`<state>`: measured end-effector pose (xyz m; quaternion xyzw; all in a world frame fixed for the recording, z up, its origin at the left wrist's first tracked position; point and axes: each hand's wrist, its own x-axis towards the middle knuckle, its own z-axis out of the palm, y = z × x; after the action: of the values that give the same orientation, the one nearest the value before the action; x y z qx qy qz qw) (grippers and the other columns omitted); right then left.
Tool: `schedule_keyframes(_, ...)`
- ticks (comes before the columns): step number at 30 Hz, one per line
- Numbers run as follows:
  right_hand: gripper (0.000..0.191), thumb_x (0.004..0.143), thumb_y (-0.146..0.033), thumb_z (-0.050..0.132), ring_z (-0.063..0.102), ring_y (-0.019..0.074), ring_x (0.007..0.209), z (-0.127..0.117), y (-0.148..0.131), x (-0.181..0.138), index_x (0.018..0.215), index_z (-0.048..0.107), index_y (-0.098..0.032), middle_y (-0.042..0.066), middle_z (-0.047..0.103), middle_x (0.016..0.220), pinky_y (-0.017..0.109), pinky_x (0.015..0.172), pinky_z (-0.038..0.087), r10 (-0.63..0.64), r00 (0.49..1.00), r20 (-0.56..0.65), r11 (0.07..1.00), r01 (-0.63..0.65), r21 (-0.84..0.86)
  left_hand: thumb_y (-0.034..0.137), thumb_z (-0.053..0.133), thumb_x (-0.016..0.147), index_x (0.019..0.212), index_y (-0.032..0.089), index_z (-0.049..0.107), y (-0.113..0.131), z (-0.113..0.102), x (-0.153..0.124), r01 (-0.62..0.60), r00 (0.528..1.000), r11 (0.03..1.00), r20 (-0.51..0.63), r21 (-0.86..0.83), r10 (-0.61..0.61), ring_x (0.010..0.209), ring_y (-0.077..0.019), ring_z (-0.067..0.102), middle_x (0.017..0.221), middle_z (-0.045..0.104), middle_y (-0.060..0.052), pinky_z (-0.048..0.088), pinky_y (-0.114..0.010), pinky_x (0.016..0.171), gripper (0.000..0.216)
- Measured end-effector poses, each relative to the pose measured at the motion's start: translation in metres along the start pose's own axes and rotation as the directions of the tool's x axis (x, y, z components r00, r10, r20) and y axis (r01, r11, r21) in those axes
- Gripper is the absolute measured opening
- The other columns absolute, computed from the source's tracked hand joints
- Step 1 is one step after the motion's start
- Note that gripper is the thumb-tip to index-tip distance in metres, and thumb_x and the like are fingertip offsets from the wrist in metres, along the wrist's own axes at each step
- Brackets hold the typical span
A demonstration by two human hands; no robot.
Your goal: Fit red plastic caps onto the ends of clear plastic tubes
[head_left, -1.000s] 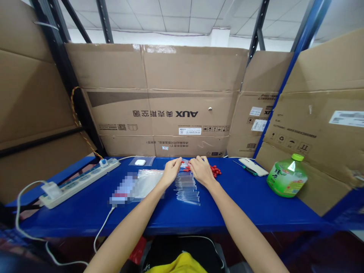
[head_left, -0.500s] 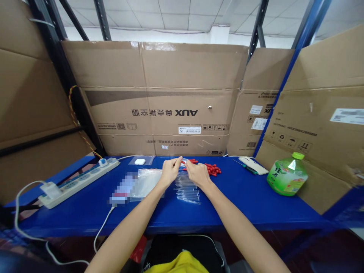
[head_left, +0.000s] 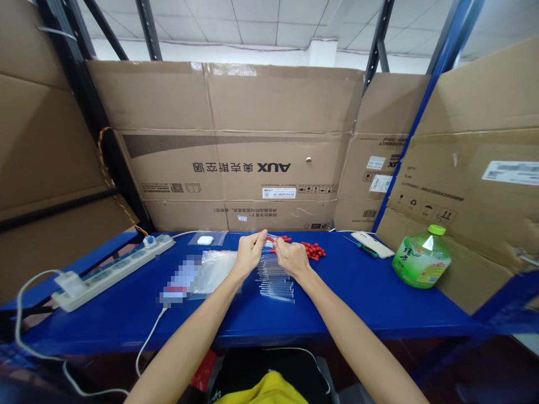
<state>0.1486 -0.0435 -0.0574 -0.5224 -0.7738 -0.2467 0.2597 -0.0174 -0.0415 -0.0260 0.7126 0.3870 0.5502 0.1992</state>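
My left hand [head_left: 250, 253] and my right hand [head_left: 292, 257] are close together above the far half of the table, fingertips pinched. Between them shows a small red cap [head_left: 270, 239], with the fingers of both hands closed at its ends; whether it sits on a tube is hidden. Below the hands lies a row of thin clear tubes [head_left: 275, 279], side by side. A heap of red caps [head_left: 314, 251] is just right of my right hand, and a few more lie behind the fingers.
Left on the blue table [head_left: 337, 314] are a clear plastic bag [head_left: 217, 269], a blurred-out phone [head_left: 181, 280] on a cable, a small white case [head_left: 205, 240] and a power strip [head_left: 113, 272]. Right are a screwdriver [head_left: 367, 249], a white slab [head_left: 374, 242] and a green bottle [head_left: 421, 261]. Cardboard walls surround it.
The hands stay pinched at nearly the same spot, and more of the red cap shows between the fingertips. The whole view has shifted slightly.
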Motion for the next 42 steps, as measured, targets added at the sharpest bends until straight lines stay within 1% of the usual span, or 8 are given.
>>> schedule_keyframes(4,0.044,0.108,-0.034,0.027,0.058,0.014,0.052,0.001,0.001,0.0,0.09,0.063,-0.017,0.006,0.07,0.066,0.03,0.053,0.016,-0.008,0.999,-0.032,1.0,0.007,-0.015,0.062,0.044,0.097,0.056,0.019,0.037,-0.001,0.002,0.002,0.04,0.999,0.996,-0.001,-0.077,-0.04,0.052,-0.0094,0.031,0.053,0.036,0.003,0.024,-0.027,0.054,0.06)
schedule_keyframes(9,0.043,0.108,-0.033,0.027,0.056,0.0127,0.051,0.0,0.0,0.0,0.087,0.06,-0.017,0.006,0.07,0.066,0.029,0.053,0.017,-0.023,0.997,-0.07,1.0,0.022,-0.007,0.07,0.049,0.091,0.055,0.02,0.033,0.006,0.005,0.002,0.136,0.99,0.965,-0.001,-0.224,-0.14,0.051,-0.0087,0.026,0.05,0.032,0.004,0.022,-0.026,0.051,0.063)
schedule_keyframes(12,0.044,0.108,-0.035,0.026,0.056,0.0129,0.05,-0.001,-0.001,0.001,0.085,0.06,-0.017,0.006,0.069,0.064,0.03,0.053,0.017,-0.02,0.995,-0.095,1.0,0.02,0.001,0.071,0.053,0.088,0.055,0.02,0.033,0.007,0.007,0.003,0.169,0.984,0.942,-0.004,-0.29,-0.178,0.05,-0.0083,0.025,0.05,0.03,0.005,0.022,-0.026,0.05,0.064)
schedule_keyframes(18,0.048,0.109,-0.036,0.023,0.055,0.0129,0.049,-0.002,-0.001,0.003,0.082,0.058,-0.017,0.005,0.067,0.06,0.029,0.052,0.016,-0.021,0.991,-0.135,0.999,0.025,0.024,0.072,0.057,0.086,0.055,0.02,0.036,0.007,0.01,0.006,0.188,0.98,0.893,0.01,-0.41,-0.201,0.049,-0.0072,0.023,0.05,0.029,0.006,0.02,-0.025,0.048,0.064)
schedule_keyframes(22,0.048,0.109,-0.036,0.021,0.055,0.0121,0.049,-0.003,-0.002,0.004,0.082,0.057,-0.017,0.004,0.067,0.062,0.029,0.052,0.016,-0.028,0.989,-0.147,0.998,0.035,0.045,0.07,0.061,0.085,0.056,0.02,0.034,0.011,0.012,0.007,0.19,0.977,0.853,0.012,-0.487,-0.211,0.048,-0.0062,0.021,0.05,0.027,0.007,0.019,-0.024,0.047,0.063)
schedule_keyframes(31,0.046,0.109,-0.035,0.024,0.052,0.0116,0.048,-0.002,-0.003,0.005,0.081,0.056,-0.017,0.004,0.065,0.06,0.029,0.052,0.017,-0.019,0.986,-0.165,0.999,0.027,0.047,0.073,0.063,0.082,0.056,0.021,0.032,0.017,0.014,0.008,0.232,0.963,0.797,0.019,-0.558,-0.267,0.046,-0.005,0.019,0.049,0.024,0.008,0.018,-0.023,0.046,0.066)
schedule_keyframes(35,0.047,0.109,-0.035,0.024,0.051,0.0113,0.047,-0.002,-0.002,0.005,0.08,0.057,-0.017,0.004,0.064,0.058,0.029,0.052,0.017,-0.025,0.983,-0.182,0.998,0.035,0.052,0.072,0.064,0.081,0.056,0.021,0.031,0.018,0.014,0.009,0.221,0.964,0.785,0.01,-0.578,-0.265,0.046,-0.0048,0.019,0.049,0.023,0.009,0.017,-0.023,0.046,0.066)
schedule_keyframes(42,0.049,0.109,-0.036,0.022,0.051,0.012,0.047,-0.002,-0.002,0.005,0.081,0.057,-0.017,0.004,0.063,0.058,0.029,0.052,0.016,-0.004,0.986,-0.169,0.998,0.014,0.054,0.072,0.064,0.082,0.056,0.021,0.031,0.018,0.015,0.01,0.235,0.962,0.772,0.025,-0.59,-0.273,0.045,-0.0048,0.019,0.049,0.022,0.009,0.017,-0.023,0.046,0.066)
